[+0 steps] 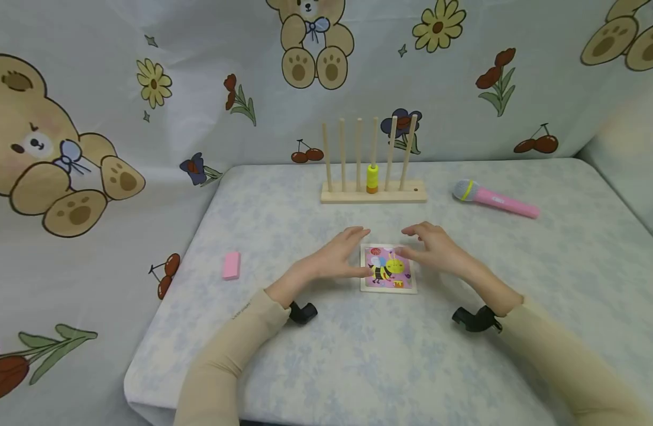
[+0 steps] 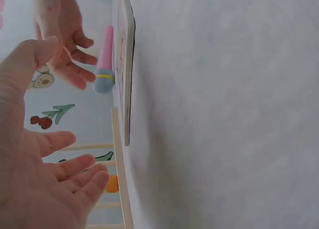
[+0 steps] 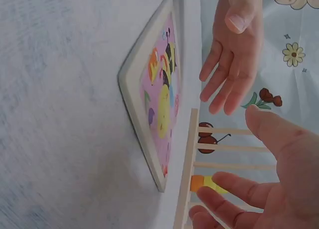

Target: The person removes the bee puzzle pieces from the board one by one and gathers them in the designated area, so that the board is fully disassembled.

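Note:
A square bee picture puzzle (image 1: 388,271) with a pale wooden frame lies flat on the table, between both hands in the head view. My left hand (image 1: 338,257) hovers by its left side, fingers spread and holding nothing. Opposite it, my right hand (image 1: 435,250) hovers over the right edge with relaxed fingers, also holding nothing. In the left wrist view the puzzle's edge (image 2: 128,79) shows a gap from the fingers. The right wrist view shows the bee face of the puzzle (image 3: 162,107) apart from both hands.
Behind the puzzle stands a wooden peg rack (image 1: 353,199) with several upright rods; yellow and orange beads (image 1: 372,177) sit on one rod. A pink toy microphone (image 1: 499,200) lies at the right, and a pink block (image 1: 231,265) at the left. A bear-print cloth (image 1: 199,106) hangs behind.

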A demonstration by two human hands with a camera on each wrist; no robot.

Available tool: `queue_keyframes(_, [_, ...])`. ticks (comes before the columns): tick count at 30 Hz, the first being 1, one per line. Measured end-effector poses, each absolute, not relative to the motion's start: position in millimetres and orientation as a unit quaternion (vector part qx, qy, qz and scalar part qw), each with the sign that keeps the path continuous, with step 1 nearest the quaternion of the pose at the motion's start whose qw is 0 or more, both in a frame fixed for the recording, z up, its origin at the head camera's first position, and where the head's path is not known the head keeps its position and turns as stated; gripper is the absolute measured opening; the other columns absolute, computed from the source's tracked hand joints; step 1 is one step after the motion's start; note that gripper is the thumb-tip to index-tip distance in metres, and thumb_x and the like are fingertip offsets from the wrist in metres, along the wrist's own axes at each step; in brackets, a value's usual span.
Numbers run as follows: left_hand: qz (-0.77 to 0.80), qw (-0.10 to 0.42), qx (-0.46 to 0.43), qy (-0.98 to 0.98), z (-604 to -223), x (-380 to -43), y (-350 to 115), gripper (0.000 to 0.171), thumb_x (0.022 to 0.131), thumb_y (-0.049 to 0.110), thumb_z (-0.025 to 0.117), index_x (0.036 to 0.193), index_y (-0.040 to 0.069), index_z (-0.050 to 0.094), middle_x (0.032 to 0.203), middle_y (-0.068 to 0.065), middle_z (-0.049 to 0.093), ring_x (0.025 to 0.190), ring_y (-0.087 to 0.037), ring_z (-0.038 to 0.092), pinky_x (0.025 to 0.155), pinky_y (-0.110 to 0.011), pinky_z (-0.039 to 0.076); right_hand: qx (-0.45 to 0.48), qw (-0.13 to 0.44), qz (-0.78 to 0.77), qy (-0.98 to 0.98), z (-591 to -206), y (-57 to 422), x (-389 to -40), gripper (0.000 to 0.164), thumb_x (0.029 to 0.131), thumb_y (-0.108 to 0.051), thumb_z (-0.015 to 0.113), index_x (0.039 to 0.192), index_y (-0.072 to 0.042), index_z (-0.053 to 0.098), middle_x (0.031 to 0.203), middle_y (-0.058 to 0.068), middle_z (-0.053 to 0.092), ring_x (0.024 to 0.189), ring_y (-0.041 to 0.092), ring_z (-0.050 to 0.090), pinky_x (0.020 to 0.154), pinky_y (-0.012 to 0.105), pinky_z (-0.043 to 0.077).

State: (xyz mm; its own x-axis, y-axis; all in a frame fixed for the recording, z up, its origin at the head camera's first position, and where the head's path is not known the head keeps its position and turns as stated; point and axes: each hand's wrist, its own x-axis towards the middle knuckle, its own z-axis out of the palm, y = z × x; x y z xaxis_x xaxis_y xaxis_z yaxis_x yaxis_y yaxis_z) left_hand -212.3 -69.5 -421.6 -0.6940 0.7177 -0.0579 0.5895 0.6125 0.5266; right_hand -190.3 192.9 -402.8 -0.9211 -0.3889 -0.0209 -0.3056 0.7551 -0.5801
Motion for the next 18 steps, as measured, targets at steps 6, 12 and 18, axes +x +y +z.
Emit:
queue_keyframes(6, [0.28,0.131,0.376,0.874,-437,-212,-70,0.092,0.082,0.044,0.071,0.149,0.006,0.021,0.151,-0.012,0.021,0.138,-0.023,0.022,0.11,-0.036,0.025,-0.18,0.074,-0.349,0.917,-416,194,-189,0.046,0.088,-0.029,0.068,0.117,0.006,0.059,0.107,0.02,0.058,0.091,0.031,0.054,0.077,0.042,0.048])
queue_keyframes(12, [0.308,0.132,0.369,0.867,-448,-211,-71,0.095,0.08,0.044,0.072,0.15,0.005,0.021,0.151,-0.012,0.022,0.138,-0.023,0.022,0.11,-0.036,0.022,-0.169,0.055,-0.379,0.908,-431,196,-189,0.038,0.087,-0.025,0.069,0.111,0.004,0.062,0.099,0.015,0.059,0.083,0.025,0.053,0.071,0.034,0.045])
queue_keyframes(18, [0.313,0.13,0.36,0.869,-456,-210,-72,0.094,0.08,0.041,0.073,0.149,0.005,0.021,0.152,-0.011,0.023,0.139,-0.021,0.021,0.111,-0.033,0.02,-0.165,0.042,-0.386,0.907,-439,195,-189,0.035,0.087,-0.023,0.07,0.109,0.004,0.062,0.099,0.014,0.06,0.086,0.026,0.056,0.074,0.036,0.048])
